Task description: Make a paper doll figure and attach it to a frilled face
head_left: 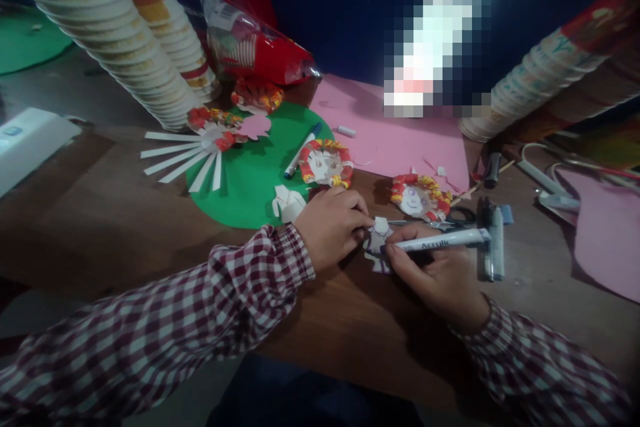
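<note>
My right hand grips a white acrylic marker, its dark tip down at a small white paper cutout on the table. Purple or blue lines run along the cutout, which has a rounded, body-like outline. Pressed against its upper left edge are the fingertips of my left hand, bent and held together. Just beyond my left hand lies a paper face ringed with red and yellow curls. A similar face with purple drawing lies beyond my right hand. Another white cutout is beside my left wrist.
A green paper circle carries a blue-capped marker and a fan of white strips. Pink sheets lie behind. Scissors and several markers sit to the right. Tall paper-cup stacks stand at the back.
</note>
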`<state>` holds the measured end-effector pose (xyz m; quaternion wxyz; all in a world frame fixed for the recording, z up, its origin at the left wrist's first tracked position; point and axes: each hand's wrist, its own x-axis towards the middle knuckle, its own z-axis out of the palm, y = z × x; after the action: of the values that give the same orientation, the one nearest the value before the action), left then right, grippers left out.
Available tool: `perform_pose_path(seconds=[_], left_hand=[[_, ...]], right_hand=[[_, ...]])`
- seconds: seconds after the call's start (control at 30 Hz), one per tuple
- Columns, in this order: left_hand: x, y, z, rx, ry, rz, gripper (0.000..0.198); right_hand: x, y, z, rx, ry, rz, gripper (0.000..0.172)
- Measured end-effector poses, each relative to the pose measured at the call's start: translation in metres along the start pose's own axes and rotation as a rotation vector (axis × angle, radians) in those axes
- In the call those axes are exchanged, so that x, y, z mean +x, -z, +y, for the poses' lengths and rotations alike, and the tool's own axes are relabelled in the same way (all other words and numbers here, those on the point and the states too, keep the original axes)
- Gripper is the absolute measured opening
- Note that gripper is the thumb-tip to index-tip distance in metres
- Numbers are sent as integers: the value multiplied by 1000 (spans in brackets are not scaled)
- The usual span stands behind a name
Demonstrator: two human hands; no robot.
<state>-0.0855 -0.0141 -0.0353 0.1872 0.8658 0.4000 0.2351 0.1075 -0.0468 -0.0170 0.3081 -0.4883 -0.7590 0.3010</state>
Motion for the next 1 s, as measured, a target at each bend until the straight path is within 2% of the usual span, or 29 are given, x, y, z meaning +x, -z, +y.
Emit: perform_pose_path(seconds=[0.2,0.4,1.0], left_hand=[[0,0,0,5,-14,12,19],[0,0,0,5,-23,16,19],[1,1,1,8,-1,3,17]], right_hand=[[-1,2,3,34,-38,43,6],[0,1,3,20,-11,55,6],[-2,1,2,-13,8,25,5]])
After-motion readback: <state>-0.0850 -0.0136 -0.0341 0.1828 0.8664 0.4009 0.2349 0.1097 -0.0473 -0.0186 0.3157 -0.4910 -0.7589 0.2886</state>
